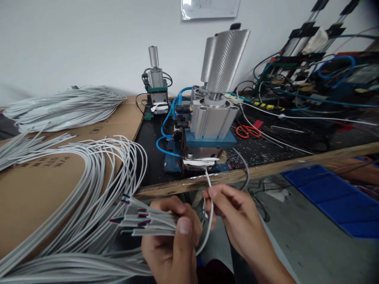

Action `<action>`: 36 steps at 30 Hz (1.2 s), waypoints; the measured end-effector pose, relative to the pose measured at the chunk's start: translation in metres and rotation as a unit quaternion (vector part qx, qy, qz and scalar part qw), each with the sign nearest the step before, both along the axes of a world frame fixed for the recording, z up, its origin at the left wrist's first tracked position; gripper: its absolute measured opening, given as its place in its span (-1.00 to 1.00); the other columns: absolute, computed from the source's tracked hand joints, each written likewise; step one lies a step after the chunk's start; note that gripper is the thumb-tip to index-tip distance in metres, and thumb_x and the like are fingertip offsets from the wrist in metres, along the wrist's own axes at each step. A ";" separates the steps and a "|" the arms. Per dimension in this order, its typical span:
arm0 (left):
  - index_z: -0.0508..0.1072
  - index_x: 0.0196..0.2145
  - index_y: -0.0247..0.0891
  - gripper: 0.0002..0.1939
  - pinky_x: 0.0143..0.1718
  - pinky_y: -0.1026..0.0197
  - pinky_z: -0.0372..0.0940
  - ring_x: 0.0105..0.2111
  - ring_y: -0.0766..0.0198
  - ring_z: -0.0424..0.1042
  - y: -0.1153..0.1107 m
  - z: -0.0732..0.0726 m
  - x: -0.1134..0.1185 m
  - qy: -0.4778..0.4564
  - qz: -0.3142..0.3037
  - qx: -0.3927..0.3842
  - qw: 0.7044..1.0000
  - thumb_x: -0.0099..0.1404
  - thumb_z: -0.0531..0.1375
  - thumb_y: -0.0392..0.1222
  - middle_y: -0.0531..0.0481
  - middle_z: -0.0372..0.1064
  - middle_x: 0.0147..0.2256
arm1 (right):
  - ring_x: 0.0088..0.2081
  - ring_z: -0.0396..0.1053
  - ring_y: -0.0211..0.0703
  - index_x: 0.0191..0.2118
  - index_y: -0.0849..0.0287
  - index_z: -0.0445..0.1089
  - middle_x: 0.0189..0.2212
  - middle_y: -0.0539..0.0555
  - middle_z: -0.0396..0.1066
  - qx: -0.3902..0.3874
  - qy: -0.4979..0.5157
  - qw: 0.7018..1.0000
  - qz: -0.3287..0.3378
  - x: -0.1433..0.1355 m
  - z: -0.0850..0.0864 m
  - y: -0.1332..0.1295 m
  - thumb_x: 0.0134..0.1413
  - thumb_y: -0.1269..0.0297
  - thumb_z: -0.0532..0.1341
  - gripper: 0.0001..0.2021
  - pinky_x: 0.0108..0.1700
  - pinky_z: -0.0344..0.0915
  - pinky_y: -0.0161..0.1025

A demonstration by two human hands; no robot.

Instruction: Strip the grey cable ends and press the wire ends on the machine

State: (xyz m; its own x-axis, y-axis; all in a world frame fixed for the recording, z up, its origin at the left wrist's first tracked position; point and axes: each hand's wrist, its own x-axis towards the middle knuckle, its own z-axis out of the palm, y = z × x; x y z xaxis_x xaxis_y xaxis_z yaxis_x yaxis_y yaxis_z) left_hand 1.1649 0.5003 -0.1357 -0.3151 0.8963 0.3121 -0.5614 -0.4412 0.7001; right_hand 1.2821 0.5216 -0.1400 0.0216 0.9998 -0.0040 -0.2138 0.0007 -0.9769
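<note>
The left hand (173, 248) is the closest thing here, fingers curled snugly round a bundle of pale grey cables (154, 221), cut ends poking out to the left with little dark, red, blue and green wires showing. Just right of it, the right hand (233, 211) has its fingers pinched on a single cable (211, 219). That cable's the one to watch: from the pinch it runs lengthwise up and away, leaning a touch left, with its tip right at the front of the silver-and-blue machine (211, 118), just below some white scraps (199, 162). Can't tell if the tip is inside or just short. The right hand's the nearer one to the machine; below the pinch the cable bows down and back toward the left hand.

Nothing looks to be blocking that line, though the wooden edge of the tabletop (168, 191) sits right below the tip.

Rest of it, left to right: a big heap of cables (65, 110) on cardboard (32, 197), a looped batch (89, 161) in front, a smaller machine (158, 85) further back, blue hoses (157, 144) beside the big machine, a grey cord (247, 169) drooping near the right hand, orange-handled scissors (248, 132), then rigs (299, 51) tangled in tubing and a blue panel (331, 201) lower down.
</note>
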 end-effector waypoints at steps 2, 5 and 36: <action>0.52 -0.26 -0.15 -0.94 -0.62 0.38 0.17 -0.64 0.41 0.18 0.002 -0.001 -0.002 0.001 -0.026 0.010 1.000 0.38 0.23 -0.18 0.13 0.21 -0.57 | -0.61 0.38 -0.33 -0.32 0.18 0.55 -0.57 -0.04 0.43 0.012 -0.027 1.000 0.003 0.005 -0.004 -0.011 0.21 0.04 0.32 -0.72 -0.55 0.31 -0.42; 0.53 -0.23 -0.16 -0.92 -0.59 0.35 0.20 -0.62 0.39 0.22 0.004 -0.002 -0.003 0.007 -0.054 0.027 0.998 0.37 0.23 -0.17 0.09 0.29 -0.52 | -0.61 0.39 -0.32 -0.30 0.17 0.55 -0.56 -0.03 0.44 0.018 -0.057 0.998 0.004 0.010 -0.003 -0.024 0.24 0.05 0.30 -0.73 -0.53 0.32 -0.41; 0.41 -0.35 -0.21 -0.79 -0.43 0.36 0.23 -0.50 0.38 0.27 0.003 0.005 0.000 0.243 -0.108 -0.108 0.958 0.43 0.17 -0.09 0.12 0.30 -0.48 | -0.60 0.29 -0.35 -0.31 0.12 0.48 -0.56 -0.07 0.34 0.176 -0.203 0.963 0.015 0.026 0.014 -0.037 0.39 0.26 0.13 -0.76 -0.59 0.22 -0.44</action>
State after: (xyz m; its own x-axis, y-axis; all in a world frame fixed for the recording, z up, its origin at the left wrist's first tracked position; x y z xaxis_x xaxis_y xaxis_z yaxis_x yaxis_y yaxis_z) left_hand 1.1648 0.5029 -0.1312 0.0208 0.9844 0.1749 -0.2070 -0.1669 0.9640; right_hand 1.3083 0.4844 -0.1256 -0.0792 0.9375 0.3387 0.1807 0.3477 -0.9200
